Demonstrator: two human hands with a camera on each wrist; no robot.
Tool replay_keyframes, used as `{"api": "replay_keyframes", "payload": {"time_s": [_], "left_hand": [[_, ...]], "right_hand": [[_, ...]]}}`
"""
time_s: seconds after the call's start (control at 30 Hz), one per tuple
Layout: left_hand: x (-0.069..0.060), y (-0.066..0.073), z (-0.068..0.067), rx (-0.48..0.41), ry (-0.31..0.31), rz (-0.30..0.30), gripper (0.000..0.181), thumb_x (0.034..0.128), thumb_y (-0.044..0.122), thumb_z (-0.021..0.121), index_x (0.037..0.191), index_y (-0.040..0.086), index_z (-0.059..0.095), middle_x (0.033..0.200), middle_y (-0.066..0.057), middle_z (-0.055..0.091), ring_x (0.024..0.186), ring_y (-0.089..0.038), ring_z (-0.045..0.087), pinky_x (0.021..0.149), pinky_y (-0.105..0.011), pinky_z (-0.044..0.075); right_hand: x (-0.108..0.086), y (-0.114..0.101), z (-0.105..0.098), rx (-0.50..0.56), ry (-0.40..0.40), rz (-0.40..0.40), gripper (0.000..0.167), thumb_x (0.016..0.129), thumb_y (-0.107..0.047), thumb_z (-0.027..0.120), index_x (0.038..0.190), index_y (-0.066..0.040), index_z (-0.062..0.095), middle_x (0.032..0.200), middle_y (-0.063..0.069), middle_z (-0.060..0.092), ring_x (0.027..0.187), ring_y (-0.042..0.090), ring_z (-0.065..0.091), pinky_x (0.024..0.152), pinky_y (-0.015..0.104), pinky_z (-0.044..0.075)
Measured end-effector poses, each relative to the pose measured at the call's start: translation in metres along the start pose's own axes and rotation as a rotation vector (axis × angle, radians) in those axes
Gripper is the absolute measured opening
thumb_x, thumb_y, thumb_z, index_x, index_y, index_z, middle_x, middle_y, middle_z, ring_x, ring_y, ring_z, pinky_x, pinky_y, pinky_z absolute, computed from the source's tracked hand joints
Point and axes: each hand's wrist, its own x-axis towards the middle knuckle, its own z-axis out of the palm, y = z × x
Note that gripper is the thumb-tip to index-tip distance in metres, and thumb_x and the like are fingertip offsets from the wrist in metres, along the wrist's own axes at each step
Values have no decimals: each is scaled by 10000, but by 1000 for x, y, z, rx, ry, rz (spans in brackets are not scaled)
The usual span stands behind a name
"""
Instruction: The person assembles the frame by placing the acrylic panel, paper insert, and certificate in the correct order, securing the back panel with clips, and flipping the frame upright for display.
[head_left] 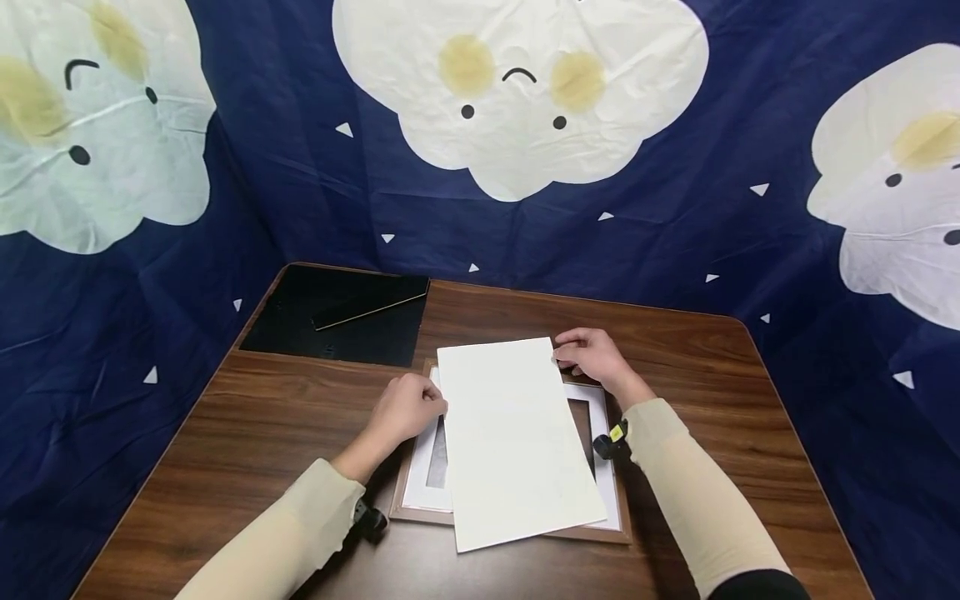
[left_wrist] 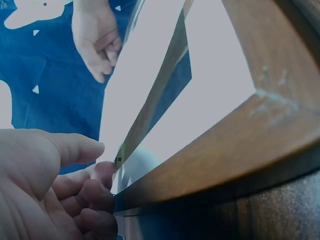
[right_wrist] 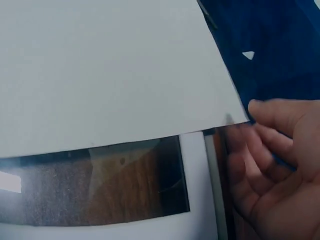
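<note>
White sheet [head_left: 517,446], blank, rectangular and smooth, slants across a brown-edged frame [head_left: 423,515]; left hand [head_left: 405,408] pinches its left edge, right hand [head_left: 595,357] its far right corner, fingers [right_wrist: 264,155] nearly closed.

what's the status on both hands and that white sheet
Left hand pinching left edge of white sheet, right hand on its far right corner. Sheet skewed over picture frame, overhanging its near edge. Black panel off to far left, out of the way.

Paper [head_left: 517,442] hides the middle of the frame [head_left: 592,533]; at twelve o'clock, the head view's edge crops a cloud [head_left: 521,104].
</note>
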Motion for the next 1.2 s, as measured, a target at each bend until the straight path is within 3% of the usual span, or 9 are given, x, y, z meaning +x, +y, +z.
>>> {"api": "replay_keyframes", "payload": {"time_s": [0.23, 0.53, 0.73, 0.93, 1.1, 1.2], "left_hand": [[1, 1, 2, -67, 13, -38, 48, 829, 193, 731, 809, 155, 753, 708, 50, 641, 683, -131, 547, 643, -300, 435], [1, 13, 4, -183, 46, -44, 78, 819, 137, 754, 888, 114, 728, 773, 7, 660, 712, -128, 571, 671, -300, 462], [3, 17, 4, -246, 54, -20, 86, 829, 71, 730, 910, 79, 701, 782, -19, 684, 643, -118, 636, 628, -281, 493], [12, 19, -1, -374, 52, -20, 71, 884, 10, 703, 953, 14, 689, 810, -91, 686, 625, -230, 691, 573, -314, 577], [23, 21, -7, -470, 27, -63, 72, 925, 18, 696, 995, 10, 681, 847, -116, 660, 615, -201, 652, 566, -353, 607], [32, 24, -10, -492, 35, -52, 85, 937, 45, 700, 1015, 13, 690, 856, -117, 659, 635, -182, 643, 573, -340, 605]], "right_hand": [[1, -1, 3, -66, 18, -13, 361, 952, -155, 713, 1291, -41, 665, 1143, 130, 735, 916, 221, 688, 738, 335, 559], [1, -4, 2, 127, 8, 12, 375, 955, -99, 704, 1308, 5, 633, 1141, 164, 688, 813, 196, 652, 701, 299, 588], [-3, -7, 0, 196, 2, 39, 412, 947, -83, 707, 1333, 17, 601, 1135, 132, 690, 848, 173, 659, 708, 284, 595], [-3, -2, -4, 235, 11, 42, 476, 927, -55, 717, 1363, 29, 546, 994, 69, 680, 779, 158, 666, 669, 280, 605], [-8, 1, -10, 262, 39, 42, 555, 914, -29, 721, 1425, -5, 505, 929, 54, 658, 730, 158, 662, 627, 277, 599], [-11, 1, -16, 279, 50, 35, 587, 918, -31, 715, 1460, -23, 490, 914, 44, 656, 724, 156, 650, 622, 270, 592]]}}
